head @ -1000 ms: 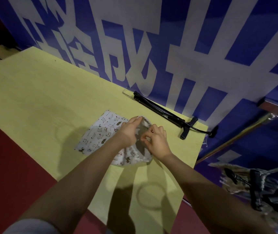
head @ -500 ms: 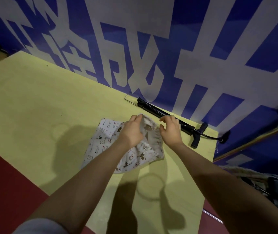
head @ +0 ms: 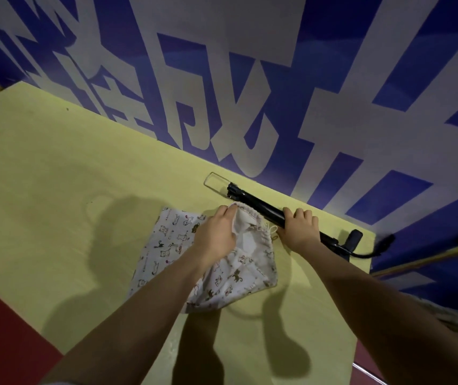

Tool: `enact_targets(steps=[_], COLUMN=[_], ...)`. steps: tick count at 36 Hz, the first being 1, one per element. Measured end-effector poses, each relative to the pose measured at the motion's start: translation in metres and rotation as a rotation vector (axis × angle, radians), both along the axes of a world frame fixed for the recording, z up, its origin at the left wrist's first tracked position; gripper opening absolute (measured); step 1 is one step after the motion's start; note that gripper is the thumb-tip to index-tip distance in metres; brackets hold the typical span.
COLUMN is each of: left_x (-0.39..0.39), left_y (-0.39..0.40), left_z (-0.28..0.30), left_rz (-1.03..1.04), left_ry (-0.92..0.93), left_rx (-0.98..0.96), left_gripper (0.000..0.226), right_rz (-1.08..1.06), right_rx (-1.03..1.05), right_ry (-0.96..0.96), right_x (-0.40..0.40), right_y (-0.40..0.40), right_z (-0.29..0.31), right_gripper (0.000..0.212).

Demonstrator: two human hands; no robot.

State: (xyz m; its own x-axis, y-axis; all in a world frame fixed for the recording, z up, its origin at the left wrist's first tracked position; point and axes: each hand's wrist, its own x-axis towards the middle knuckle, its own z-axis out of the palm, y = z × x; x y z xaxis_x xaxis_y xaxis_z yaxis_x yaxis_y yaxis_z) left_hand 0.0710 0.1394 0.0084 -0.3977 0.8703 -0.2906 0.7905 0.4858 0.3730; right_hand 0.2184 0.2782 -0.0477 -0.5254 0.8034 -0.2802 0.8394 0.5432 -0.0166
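The blue banner [head: 405, 59] at the back has very big white Chinese signs on it. The middle sign [head: 216, 112] reads 成. The signs to its left and right are cut off by the picture's edges, so I cannot tell them. The bag [head: 166, 245] has tiny lines of print, too small to read.

Only two arms of the person are in view. The left hand [head: 216, 234] and the right hand [head: 300, 229] are bare, with smooth knuckles; the nails are too small to make out. The left forearm [head: 144, 309], coming in from 7 o'clock, and the right forearm [head: 375, 301], coming in from 4 o'clock, are uncovered from wrist to frame edge. Both are slim at the wrist, broader toward the elbow and dim in the low light. At the very bottom edge, near 7 o'clock, a faint sliver of pale grey-white sleeve [head: 55, 383] caps the left arm. Its cut and fabric cannot be told.
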Motion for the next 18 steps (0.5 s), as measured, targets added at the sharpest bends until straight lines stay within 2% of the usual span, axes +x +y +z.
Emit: enact_targets(steps=[2,8,12,18], left_x=[-0.001,0.002,0.01,0.014], left_y=[-0.002,-0.008,-0.01,-0.015], left_z=[-0.001,0.001,0.009,0.021], left_rz=[0.024,0.023,-0.001,-0.025], left_ry=[-0.012,-0.034,-0.049,-0.081], left_rx=[0.003,0.019,0.032,0.099], left_gripper=[0.065,0.064,0.063,0.063], right_rz=[0.01,0.06,0.007,-0.066], right_rx=[0.007,0.025,0.018,-0.001], right_ry=[-0.03,-0.022,0.076,0.339], right_x=[0.007,0.018,0.025,0.039], right_y=[-0.004,-0.013,-0.021,-0.033], right_z=[-0.005,0.004,0.027,0.068], right_gripper=[0.045,0.039,0.03,0.035])
